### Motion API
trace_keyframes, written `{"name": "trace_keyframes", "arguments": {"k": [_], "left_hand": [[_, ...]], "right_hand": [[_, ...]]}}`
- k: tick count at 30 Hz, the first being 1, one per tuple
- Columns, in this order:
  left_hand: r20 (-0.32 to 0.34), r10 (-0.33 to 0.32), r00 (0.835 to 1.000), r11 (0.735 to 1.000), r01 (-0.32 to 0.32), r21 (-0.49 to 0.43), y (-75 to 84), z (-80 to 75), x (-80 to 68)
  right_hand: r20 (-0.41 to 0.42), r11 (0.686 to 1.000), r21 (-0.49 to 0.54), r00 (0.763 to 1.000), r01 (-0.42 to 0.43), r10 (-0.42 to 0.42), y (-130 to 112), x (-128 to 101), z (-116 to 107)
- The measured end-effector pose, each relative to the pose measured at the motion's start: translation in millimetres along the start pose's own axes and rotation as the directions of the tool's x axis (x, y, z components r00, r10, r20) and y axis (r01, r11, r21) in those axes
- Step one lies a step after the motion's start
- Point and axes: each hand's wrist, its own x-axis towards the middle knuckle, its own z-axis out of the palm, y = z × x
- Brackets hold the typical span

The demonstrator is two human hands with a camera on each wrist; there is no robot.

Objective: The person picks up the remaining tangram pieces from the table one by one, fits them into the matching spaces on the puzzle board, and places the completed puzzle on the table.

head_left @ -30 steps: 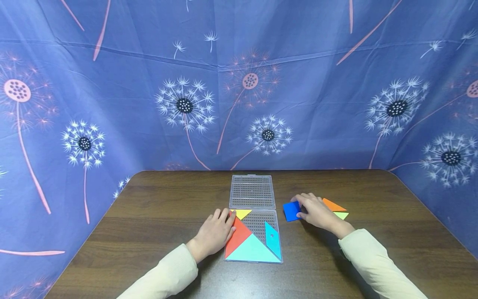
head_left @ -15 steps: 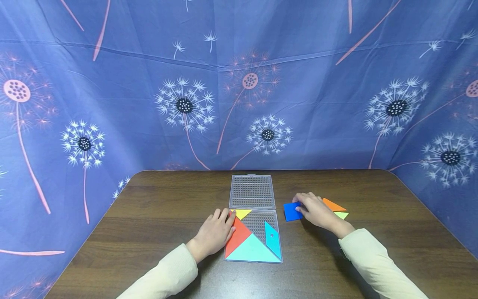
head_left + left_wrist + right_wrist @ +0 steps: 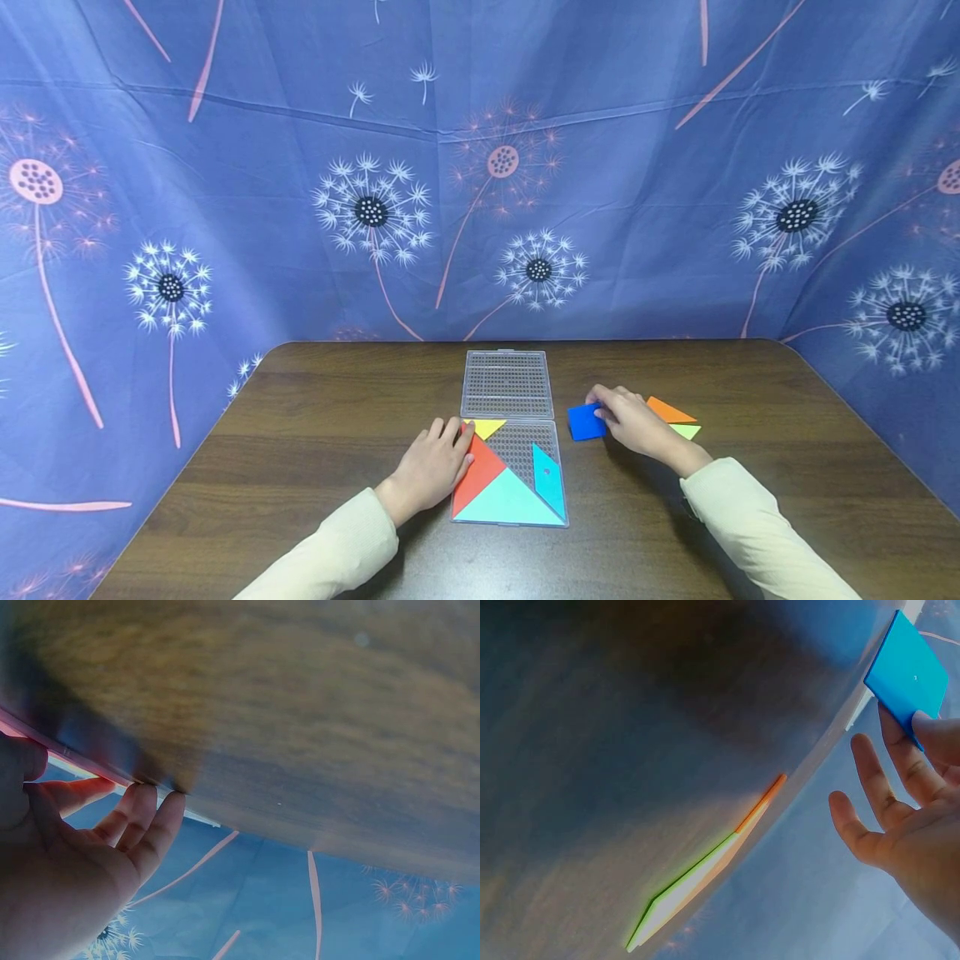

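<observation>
My right hand (image 3: 637, 423) pinches a blue square tangram piece (image 3: 586, 422) between thumb and index finger. In the right wrist view the blue square (image 3: 911, 671) tilts up off the table, the other fingers spread away from it. My left hand (image 3: 431, 465) rests at the left edge of a clear plastic tangram case (image 3: 517, 446), its fingertips touching the edge and a red triangle (image 3: 480, 475). Also in that half lie an aqua triangle (image 3: 510, 504), a teal parallelogram (image 3: 547, 479) and a yellow triangle (image 3: 489, 428), partly covered by the left hand.
The case's other half (image 3: 506, 383) lies unfolded behind, with no pieces on it. Right of the right hand, an orange triangle (image 3: 671, 410) and a lime green triangle (image 3: 686, 432) lie on the brown wooden table (image 3: 337, 392). A blue dandelion-print cloth (image 3: 630, 167) hangs behind.
The right hand has shifted its fingers on the blue square, which moves only slightly and tilts. The left hand and the pieces in the case keep their places.
</observation>
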Motion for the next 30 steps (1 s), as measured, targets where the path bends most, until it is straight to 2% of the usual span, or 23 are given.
{"name": "trace_keyframes", "arguments": {"k": [9,21,30], "left_hand": [[-0.017,0.005,1.0,1.0,-0.005,0.017,-0.7,1.5,0.0],[0.037,-0.012,0.999,1.0,0.013,-0.011,-0.3,-1.4,0.4],[0.038,-0.006,0.999,1.0,0.006,0.012,-0.1,-0.5,0.1]], "right_hand": [[-0.012,0.999,0.046,1.0,-0.004,0.004,-4,3,0],[-0.017,0.999,0.05,1.0,0.014,-0.013,-14,8,3],[-0.02,0.998,0.051,0.999,0.041,-0.04,-21,12,7]]}}
